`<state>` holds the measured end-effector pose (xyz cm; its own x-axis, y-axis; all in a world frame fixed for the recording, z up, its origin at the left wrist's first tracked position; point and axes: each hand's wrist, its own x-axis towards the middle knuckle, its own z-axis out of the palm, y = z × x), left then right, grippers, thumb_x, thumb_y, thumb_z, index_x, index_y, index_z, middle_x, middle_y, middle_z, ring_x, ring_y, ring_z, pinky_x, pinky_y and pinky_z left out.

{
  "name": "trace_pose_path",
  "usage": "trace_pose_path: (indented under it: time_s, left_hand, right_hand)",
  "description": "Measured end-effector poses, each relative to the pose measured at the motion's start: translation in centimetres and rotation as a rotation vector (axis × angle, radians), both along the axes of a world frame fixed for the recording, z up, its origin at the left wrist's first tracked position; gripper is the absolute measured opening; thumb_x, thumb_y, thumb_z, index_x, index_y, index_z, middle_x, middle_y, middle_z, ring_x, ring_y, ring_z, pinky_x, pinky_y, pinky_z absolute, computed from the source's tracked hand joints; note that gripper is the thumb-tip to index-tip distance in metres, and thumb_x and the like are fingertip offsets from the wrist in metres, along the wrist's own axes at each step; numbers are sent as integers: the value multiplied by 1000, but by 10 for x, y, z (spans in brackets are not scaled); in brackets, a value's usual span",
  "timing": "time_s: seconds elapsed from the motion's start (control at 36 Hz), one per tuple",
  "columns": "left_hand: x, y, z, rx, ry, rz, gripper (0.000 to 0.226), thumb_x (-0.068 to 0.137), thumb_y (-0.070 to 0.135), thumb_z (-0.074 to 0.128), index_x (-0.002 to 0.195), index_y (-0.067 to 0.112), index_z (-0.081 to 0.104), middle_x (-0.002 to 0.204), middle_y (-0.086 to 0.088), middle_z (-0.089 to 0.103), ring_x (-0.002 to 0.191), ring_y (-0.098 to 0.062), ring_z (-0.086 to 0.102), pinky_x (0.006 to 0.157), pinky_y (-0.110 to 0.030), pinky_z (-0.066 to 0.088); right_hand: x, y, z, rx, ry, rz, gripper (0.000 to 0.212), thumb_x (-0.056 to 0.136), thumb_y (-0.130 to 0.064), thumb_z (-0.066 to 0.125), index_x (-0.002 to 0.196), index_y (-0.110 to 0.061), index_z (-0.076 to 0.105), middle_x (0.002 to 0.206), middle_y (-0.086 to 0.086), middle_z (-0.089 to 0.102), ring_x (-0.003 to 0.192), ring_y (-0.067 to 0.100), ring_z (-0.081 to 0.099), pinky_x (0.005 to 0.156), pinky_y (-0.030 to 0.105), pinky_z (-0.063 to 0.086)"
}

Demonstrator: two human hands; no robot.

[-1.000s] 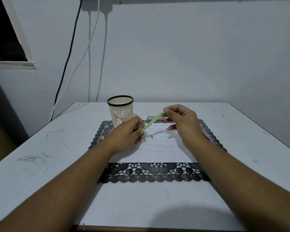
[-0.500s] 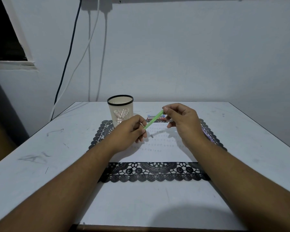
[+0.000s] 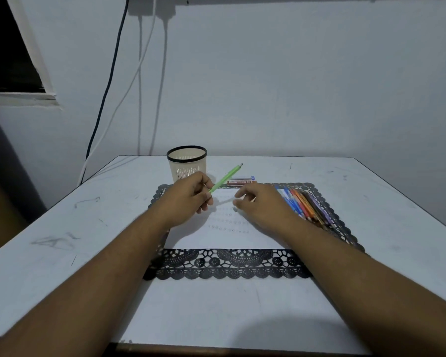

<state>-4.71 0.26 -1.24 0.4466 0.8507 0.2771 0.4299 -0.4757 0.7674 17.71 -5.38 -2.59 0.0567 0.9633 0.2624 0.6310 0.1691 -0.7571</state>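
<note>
The left hand [image 3: 188, 199] is pinching the near end of a slim light-green plastic pencil [image 3: 225, 177] between thumb and fingers [image 3: 207, 200], just in front of the cream perforated pen cup with a black rim [image 3: 186, 164]. The pencil's long axis is slanting up and away from those fingers, so its grey-tipped free end is hanging in the air just right of the cup, below rim height in this view.

The right hand [image 3: 263, 204] is hovering further right of the cup and nearer the person, its fingers loosely curled and grasping nothing, clear of the pencil.

The left hand is the nearer one to the cup. If the pencil is going into the cup, it is probably needing a swing of its far end leftward and a tilt upright over the rim, since the shaft is now pointing past the cup's right side.
</note>
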Motion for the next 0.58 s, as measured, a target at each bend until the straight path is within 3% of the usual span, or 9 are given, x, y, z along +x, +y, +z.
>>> trace_pose_path:
  time_s: [0.06, 0.17, 0.33, 0.39, 0.5, 0.58]
  left_hand:
    - [0, -1, -1, 6, 17, 15, 19, 105, 6, 55, 101, 24, 60, 83, 2, 76, 68, -12, 68, 63, -24, 56]
    - [0, -2, -3, -7, 33, -1, 18, 105, 3, 54, 103, 20, 60, 82, 2, 76, 66, -9, 67, 60, -17, 53]
    - [0, 0, -4, 2, 60, -4, 19, 104, 4, 54, 103, 21, 60, 83, 4, 76, 68, -9, 68, 63, -21, 54]
    - [0, 0, -5, 4, 72, -1, 19, 104, 4, 54, 103, 23, 60, 83, 5, 76, 68, -9, 68, 65, -24, 56]
    - [-1, -1, -4, 20, 101, -3, 20, 104, 5, 53, 103, 24, 60, 83, 7, 76, 67, -8, 68, 67, -28, 58]
    - [-1, -2, -3, 32, 113, -8, 20, 104, 5, 53, 102, 24, 59, 83, 8, 76, 67, -7, 68, 69, -31, 58]
  right_hand:
    - [-4, 5, -1, -14, -150, -20, 9, 95, -37, 73, 92, -28, 71, 79, -5, 69, 72, 16, 66, 64, 36, 52]
    - [-8, 10, -1, -52, -307, -42, 12, 93, -39, 75, 88, -29, 70, 79, -9, 65, 73, 11, 60, 61, 31, 42]
    - [-4, 8, 1, -64, -295, -7, 14, 97, -25, 72, 83, -22, 71, 84, -6, 71, 80, 16, 64, 73, 39, 53]
    - [0, 4, 3, -46, -223, -4, 13, 99, -23, 69, 86, -22, 70, 88, -6, 70, 79, 15, 64, 69, 37, 53]
    - [10, -3, 11, -3, 164, -22, 13, 101, -13, 67, 89, -16, 72, 86, 3, 66, 68, 10, 56, 54, 9, 44]
    - [20, -8, 19, 38, 453, -3, 11, 101, -11, 67, 94, -13, 75, 88, 4, 69, 59, 0, 55, 53, 9, 44]
